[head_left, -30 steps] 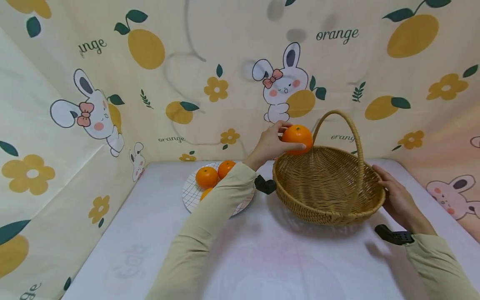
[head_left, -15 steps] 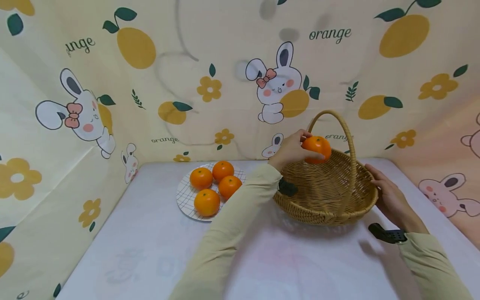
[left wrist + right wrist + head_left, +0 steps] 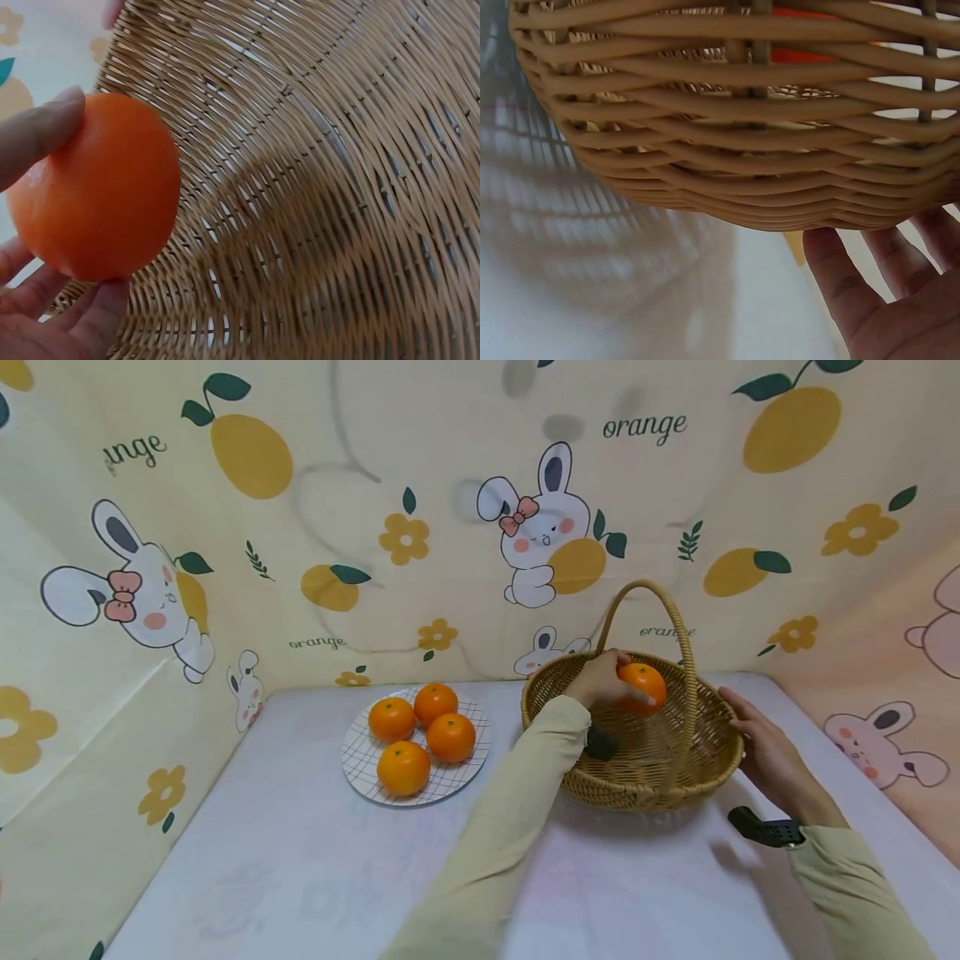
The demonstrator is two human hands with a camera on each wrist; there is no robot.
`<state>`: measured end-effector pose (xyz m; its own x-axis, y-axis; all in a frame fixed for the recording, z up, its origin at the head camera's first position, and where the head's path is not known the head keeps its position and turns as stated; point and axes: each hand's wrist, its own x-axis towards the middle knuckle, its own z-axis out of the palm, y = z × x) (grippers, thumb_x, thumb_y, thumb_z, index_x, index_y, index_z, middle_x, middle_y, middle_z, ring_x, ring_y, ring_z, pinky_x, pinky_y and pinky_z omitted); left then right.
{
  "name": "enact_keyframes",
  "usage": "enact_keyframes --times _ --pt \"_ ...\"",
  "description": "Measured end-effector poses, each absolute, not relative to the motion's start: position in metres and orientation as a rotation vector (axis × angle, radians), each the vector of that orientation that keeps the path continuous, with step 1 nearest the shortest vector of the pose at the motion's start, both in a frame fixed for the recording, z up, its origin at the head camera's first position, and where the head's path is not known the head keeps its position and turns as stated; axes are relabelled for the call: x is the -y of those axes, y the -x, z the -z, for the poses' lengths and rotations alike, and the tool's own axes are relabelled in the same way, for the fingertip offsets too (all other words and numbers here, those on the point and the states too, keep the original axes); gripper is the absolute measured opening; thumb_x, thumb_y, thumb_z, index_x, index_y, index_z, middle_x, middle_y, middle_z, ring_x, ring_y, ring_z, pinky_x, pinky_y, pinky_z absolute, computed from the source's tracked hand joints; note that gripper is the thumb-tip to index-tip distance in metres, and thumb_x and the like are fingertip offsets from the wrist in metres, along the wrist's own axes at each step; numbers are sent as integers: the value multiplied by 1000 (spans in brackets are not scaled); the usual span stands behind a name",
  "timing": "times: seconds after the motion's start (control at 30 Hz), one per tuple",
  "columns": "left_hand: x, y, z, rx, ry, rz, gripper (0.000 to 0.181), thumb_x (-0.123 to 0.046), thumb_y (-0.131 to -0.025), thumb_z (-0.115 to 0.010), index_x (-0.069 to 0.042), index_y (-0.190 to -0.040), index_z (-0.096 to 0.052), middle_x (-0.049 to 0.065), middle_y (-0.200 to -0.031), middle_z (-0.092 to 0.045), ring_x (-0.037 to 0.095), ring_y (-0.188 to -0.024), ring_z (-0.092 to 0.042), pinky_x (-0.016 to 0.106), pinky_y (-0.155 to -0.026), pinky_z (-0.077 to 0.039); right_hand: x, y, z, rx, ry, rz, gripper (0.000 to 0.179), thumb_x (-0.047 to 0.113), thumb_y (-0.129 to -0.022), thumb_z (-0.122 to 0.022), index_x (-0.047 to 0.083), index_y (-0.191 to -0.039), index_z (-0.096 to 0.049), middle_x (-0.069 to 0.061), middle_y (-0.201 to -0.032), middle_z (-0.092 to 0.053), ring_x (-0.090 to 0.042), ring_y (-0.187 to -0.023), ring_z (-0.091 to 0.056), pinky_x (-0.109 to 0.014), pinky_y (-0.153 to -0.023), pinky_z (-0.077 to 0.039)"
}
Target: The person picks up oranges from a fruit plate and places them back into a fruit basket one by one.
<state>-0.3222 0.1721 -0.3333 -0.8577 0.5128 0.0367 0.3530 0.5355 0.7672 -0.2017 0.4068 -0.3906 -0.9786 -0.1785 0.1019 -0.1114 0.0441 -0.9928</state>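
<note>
My left hand [image 3: 597,682] grips an orange [image 3: 645,689] inside the wicker basket [image 3: 637,797], above its woven floor. In the left wrist view, the thumb presses one side of that orange [image 3: 101,187] while the fingers support its other side. At the basket's right side, my right hand [image 3: 776,760] rests its fairly straight fingers against the outer wall near the rim. The right wrist view has its fingertips touching the wicker from outside, with the thumb out of sight. A bit of orange colour shows through the weave there.
Several oranges [image 3: 404,768] sit on a white round plate with a grid pattern [image 3: 360,768], left of the basket. An arched handle [image 3: 678,627] rises over the basket. A printed cloth backdrop [image 3: 450,443] stands behind the white table [image 3: 300,877].
My left hand has carried the orange right and down, from above the basket's left rim into the basket. The plate's fruit has come into full view. My right hand stays at the basket.
</note>
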Motion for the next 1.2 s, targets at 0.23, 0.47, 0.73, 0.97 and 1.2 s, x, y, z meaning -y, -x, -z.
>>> enact_keyframes --times 0.23,0.47,0.73,0.97,1.2 --pt "-179 322 346 -2578 -721 -1175 61 -24 -72 -87 -12 -124 -57 2 -114 -61 14 -97 -56 22 -77 -46 -407 203 393 -2228 329 2122 53 26 -108 -25 25 -157 -3 -6 -161 10 -25 -144 0 -18 -97 -33" --pt "-185 320 355 -2556 -727 -1047 60 -21 -71 -88 -14 -123 -59 -1 -112 -60 12 -92 -56 20 -73 -45 -407 202 392 -2246 336 2107 54 27 -108 -25 24 -157 -2 -5 -161 10 -27 -144 3 -19 -99 -31" --pt "-188 315 361 -2492 -632 -967 58 -13 -70 -89 -16 -119 -59 -2 -106 -59 12 -87 -55 23 -72 -46 -405 201 389 -2230 345 2113 53 26 -108 -24 24 -157 -2 -7 -161 10 -25 -143 0 -21 -101 -30" --pt "-191 314 361 -2520 -546 -909 60 -16 -68 -90 -19 -119 -59 -3 -104 -58 13 -87 -54 25 -71 -47 -403 202 389 -2201 351 2135 53 24 -108 -24 24 -157 -2 -5 -161 10 -22 -143 1 -23 -105 -23" --pt "-194 312 357 -2564 -504 -753 62 -21 -70 -89 -23 -125 -61 -4 -109 -59 12 -89 -57 26 -70 -49 -404 207 391 -2181 329 2147 54 24 -108 -24 25 -156 0 -9 -160 13 -23 -143 3 -23 -107 -22"
